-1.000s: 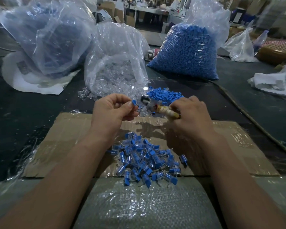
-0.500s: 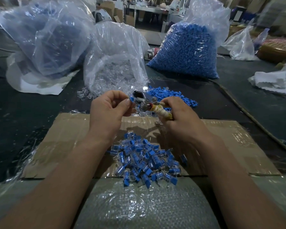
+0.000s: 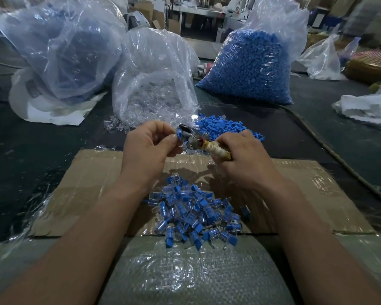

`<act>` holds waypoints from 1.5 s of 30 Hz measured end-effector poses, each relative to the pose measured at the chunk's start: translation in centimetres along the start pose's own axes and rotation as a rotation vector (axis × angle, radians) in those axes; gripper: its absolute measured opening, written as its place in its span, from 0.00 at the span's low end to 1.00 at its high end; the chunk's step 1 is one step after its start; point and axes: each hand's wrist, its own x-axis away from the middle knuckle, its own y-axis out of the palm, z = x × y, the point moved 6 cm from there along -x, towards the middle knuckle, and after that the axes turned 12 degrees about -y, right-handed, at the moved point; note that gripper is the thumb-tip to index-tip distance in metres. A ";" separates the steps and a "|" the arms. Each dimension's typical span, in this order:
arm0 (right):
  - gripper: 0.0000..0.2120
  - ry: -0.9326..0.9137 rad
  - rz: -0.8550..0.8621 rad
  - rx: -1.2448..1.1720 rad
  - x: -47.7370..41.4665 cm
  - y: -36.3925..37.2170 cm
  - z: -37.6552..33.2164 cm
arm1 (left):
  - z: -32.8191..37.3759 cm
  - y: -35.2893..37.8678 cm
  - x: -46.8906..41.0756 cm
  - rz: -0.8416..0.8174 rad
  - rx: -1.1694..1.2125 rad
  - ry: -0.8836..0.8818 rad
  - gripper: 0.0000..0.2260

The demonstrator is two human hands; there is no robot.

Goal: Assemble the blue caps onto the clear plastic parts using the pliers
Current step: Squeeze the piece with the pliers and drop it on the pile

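Observation:
My left hand (image 3: 147, 146) pinches a small blue cap (image 3: 179, 134) between thumb and fingers; whether a clear part sits under it I cannot tell. My right hand (image 3: 244, 159) grips the cloth-wrapped handles of the pliers (image 3: 198, 140). The metal jaws point left and meet the cap at my left fingertips. A pile of assembled blue-and-clear pieces (image 3: 194, 212) lies on the cardboard sheet (image 3: 92, 183) below my hands. Loose blue caps (image 3: 224, 126) lie just behind the pliers. Clear parts (image 3: 117, 126) spill from an open bag.
Three big plastic bags stand behind: one of clear parts (image 3: 154, 84), one full of blue caps (image 3: 251, 67), one bluish at the left (image 3: 59, 51). Crumpled white plastic (image 3: 367, 106) lies at the right. A rope (image 3: 330, 150) runs along the dark table. Bubble wrap (image 3: 185, 271) covers my lap.
The pliers swung from pointing down-left near my right fist up to my left fingertips, and the jaws now sit against the blue cap. My left hand stayed nearly still.

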 end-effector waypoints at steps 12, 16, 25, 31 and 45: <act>0.07 0.047 -0.065 -0.050 0.0 0.8 -0.2 | 0.1 -0.1 0.2 0.021 -0.042 0.016 0.12; 0.07 0.062 -0.071 -0.051 0.2 0.7 -0.3 | 0.2 -0.1 0.3 0.024 -0.060 0.014 0.12; 0.08 0.067 -0.023 -0.020 0.2 0.6 -0.5 | 0.6 -0.2 0.5 0.050 -0.083 0.023 0.11; 0.11 0.034 -0.075 -0.064 0.1 0.7 -0.3 | 0.6 -0.5 0.4 0.095 -0.065 0.020 0.10; 0.19 0.142 -0.226 -0.001 0.7 1.2 1.6 | -0.9 1.4 1.0 -0.459 -0.113 -0.292 0.04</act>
